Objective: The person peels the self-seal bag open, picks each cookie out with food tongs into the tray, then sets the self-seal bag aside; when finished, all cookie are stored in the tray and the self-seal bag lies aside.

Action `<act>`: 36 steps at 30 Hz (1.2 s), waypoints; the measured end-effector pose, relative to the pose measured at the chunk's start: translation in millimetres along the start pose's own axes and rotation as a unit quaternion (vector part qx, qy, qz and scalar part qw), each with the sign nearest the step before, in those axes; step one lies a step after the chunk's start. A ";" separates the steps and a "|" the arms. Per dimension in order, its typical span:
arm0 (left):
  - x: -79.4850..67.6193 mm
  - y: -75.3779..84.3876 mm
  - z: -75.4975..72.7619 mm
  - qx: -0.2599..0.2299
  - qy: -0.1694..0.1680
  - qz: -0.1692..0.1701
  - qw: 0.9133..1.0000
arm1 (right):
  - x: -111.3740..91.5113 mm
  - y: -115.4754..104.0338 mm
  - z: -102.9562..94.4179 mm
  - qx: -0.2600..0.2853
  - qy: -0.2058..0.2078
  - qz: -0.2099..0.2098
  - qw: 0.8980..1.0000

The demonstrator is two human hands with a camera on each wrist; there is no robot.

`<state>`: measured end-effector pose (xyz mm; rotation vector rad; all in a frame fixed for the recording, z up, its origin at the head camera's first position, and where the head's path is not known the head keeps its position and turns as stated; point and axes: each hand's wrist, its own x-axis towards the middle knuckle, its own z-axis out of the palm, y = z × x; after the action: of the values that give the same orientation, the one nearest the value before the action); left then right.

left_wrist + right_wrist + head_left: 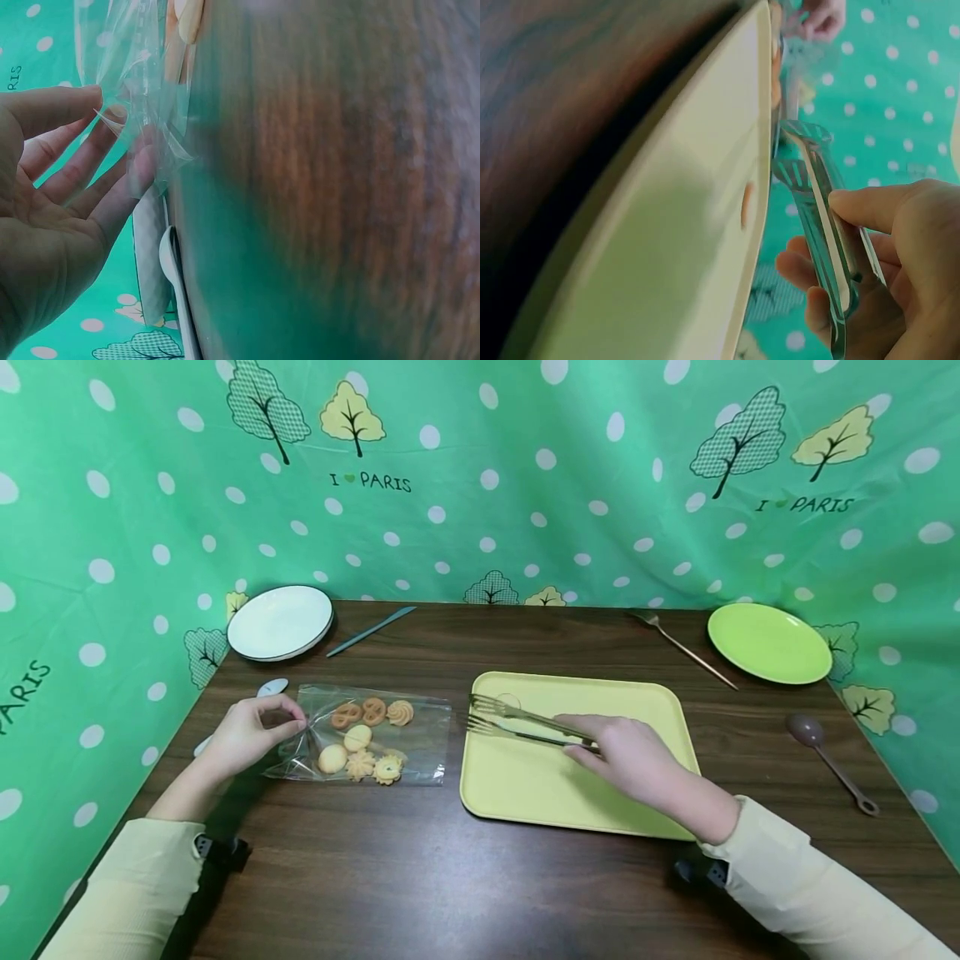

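My left hand (247, 731) pinches the left end of a clear plastic bag (427, 735) between thumb and finger. In the left wrist view the film bunches at the fingertips. Several cookies (357, 737) lie in the bag, pretzel-shaped, round and swirled. My right hand (626, 752) holds metal tongs (540, 718) with fork-like ends over a yellow tray (555, 793). The two arms of the tongs stand apart, with nothing seen between their tips. Under them, near the tray's far left corner, lies a small round thing (509, 699) that looks like a cookie, partly hidden.
A white plate (281, 622) and a blue knife (371, 631) lie at the back left. A pale spoon (272, 687) is partly hidden behind my left hand. At the right are a fork (693, 653), a green plate (768, 643) and a brown spoon (828, 762).
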<state>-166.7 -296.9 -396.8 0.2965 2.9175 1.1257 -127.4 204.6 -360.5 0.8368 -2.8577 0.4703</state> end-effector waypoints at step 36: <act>0.3 6.4 1.6 0.002 0.004 0.019 1.000 | 71.2 -71.3 52.3 -0.035 -0.024 -0.004 0.999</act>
<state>-165.7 -291.2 -393.6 0.3502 2.9333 1.1300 -150.1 94.6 -376.7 0.8579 -2.8944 0.3527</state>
